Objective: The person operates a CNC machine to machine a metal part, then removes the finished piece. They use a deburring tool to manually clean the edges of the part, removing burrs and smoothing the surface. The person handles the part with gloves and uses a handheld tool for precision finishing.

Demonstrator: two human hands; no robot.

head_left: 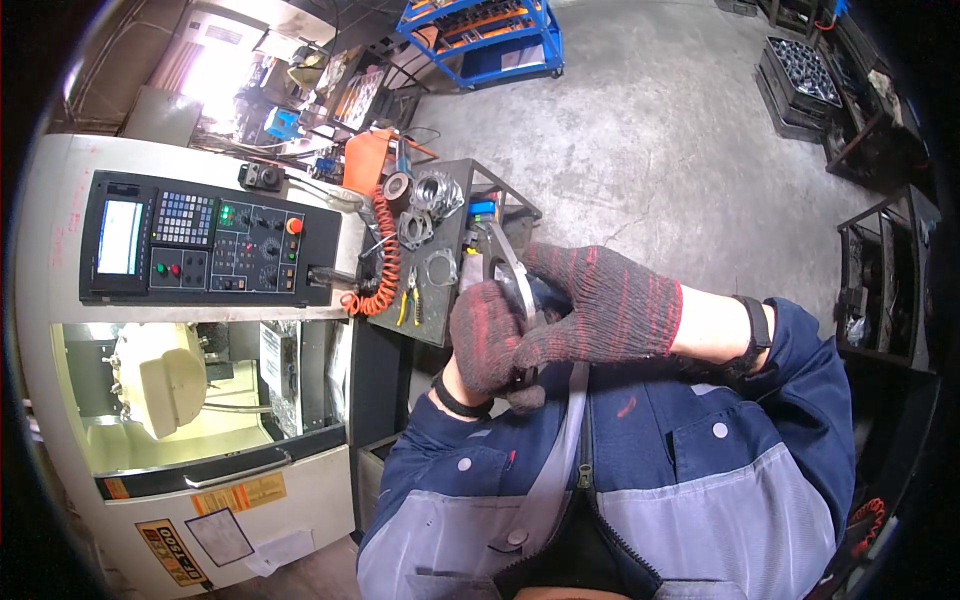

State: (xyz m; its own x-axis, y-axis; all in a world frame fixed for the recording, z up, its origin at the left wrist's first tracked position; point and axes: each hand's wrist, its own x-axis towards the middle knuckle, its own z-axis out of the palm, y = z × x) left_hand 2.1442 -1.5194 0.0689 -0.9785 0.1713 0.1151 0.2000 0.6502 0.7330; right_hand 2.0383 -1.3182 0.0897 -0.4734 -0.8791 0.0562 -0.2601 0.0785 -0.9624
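Both my hands wear dark grey knit gloves with red streaks and meet in front of my chest. My left hand (488, 335) is closed round the lower side of a flat, silvery metal piece (517, 275) with a curved edge. From the other side my right hand (608, 308) closes on the same piece, thumb pointing toward the left hand. The gloves hide much of it, so its full shape cannot be made out. Just left of my hands, a dark bench (432, 322) carries a thin metal ring (441, 267), a flanged metal part (415, 229) and yellow-handled pliers (405, 305).
At left stands a machine with a control panel (205, 240) and a window (210, 390) onto its inside. An orange coiled hose (387, 265) hangs by the bench. A blue cart (490, 45) is at the back; black crates of metal parts (803, 75) and racks line the right.
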